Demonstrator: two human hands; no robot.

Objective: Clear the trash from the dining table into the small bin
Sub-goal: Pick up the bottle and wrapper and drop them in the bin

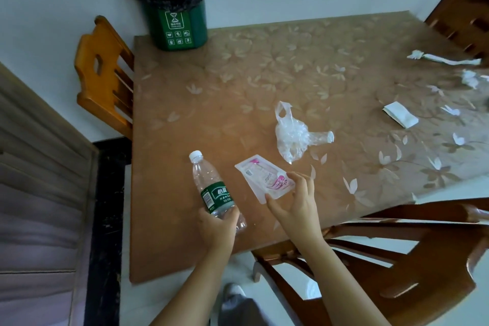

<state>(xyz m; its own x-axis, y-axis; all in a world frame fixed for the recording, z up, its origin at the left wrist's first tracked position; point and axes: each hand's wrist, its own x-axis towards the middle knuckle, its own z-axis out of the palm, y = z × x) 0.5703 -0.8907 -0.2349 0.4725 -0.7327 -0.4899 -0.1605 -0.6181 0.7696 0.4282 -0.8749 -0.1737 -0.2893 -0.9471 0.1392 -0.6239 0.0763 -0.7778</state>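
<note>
My left hand (218,225) grips the base of an empty clear plastic bottle (209,185) with a green label and white cap, held over the table's near left part. My right hand (296,201) pinches a flat white and pink plastic wrapper (262,177) by its near edge. A crumpled clear plastic bag (293,135) lies just beyond the wrapper. The small green bin (176,26), lined with a black bag, stands at the far left corner of the table (211,87). White paper scraps (401,114) and tissue bits (444,59) lie along the right side.
A light wooden chair (103,74) stands at the table's left side, close to the bin. A dark wooden chair (397,259) is tucked at the near right, another (465,5) at the far right. A cabinet (39,193) fills the left.
</note>
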